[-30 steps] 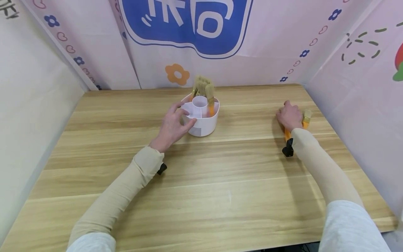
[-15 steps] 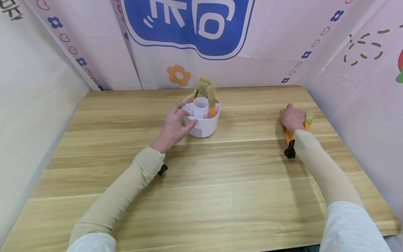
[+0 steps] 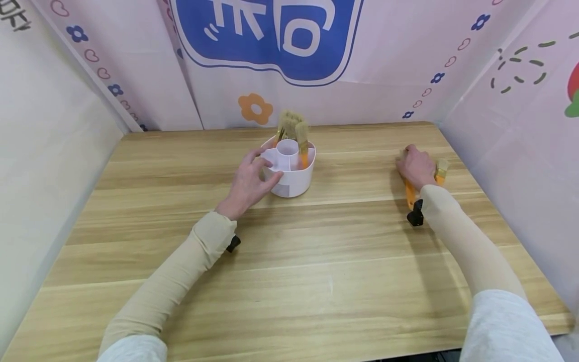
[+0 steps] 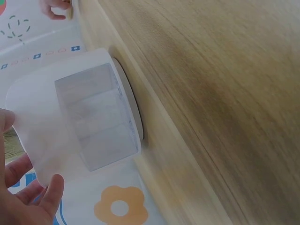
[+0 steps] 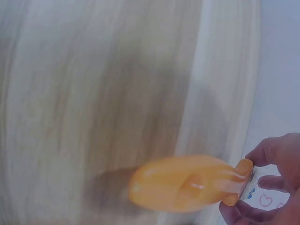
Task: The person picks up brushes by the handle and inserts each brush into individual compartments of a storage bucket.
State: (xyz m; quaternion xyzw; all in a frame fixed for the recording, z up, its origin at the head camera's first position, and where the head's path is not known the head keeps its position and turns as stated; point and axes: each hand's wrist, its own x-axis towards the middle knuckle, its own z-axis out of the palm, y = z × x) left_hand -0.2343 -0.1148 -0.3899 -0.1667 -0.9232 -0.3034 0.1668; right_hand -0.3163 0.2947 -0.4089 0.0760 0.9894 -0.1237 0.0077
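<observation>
orange-handled paintbrush (image 5: 159,185): right side of wood-grain counter (image 3: 289,296), pinched by fingers of right hand (image 3: 416,167); second brush (image 3: 441,174) beside. white, round, divided plastic caddy (image 3: 296,183), containing bristle-up brushes (image 3: 302,134): left hand (image 3: 246,182), fingers curled over rim. step, apparently: picking up; next calls for steady lift.

Beige forearm sleeves (image 3: 169,279), pale grey upper sleeves (image 3: 506,329), black wrist devices (image 3: 415,215).

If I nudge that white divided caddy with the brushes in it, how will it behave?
The white divided caddy would probably keep its shape, since it looks like rigid plastic. Upright and fairly squat, it should resist tipping gently, though the paintbrushes standing tall in it may add some top weight. Being smooth-sided, it might be slippery to grip.
</observation>
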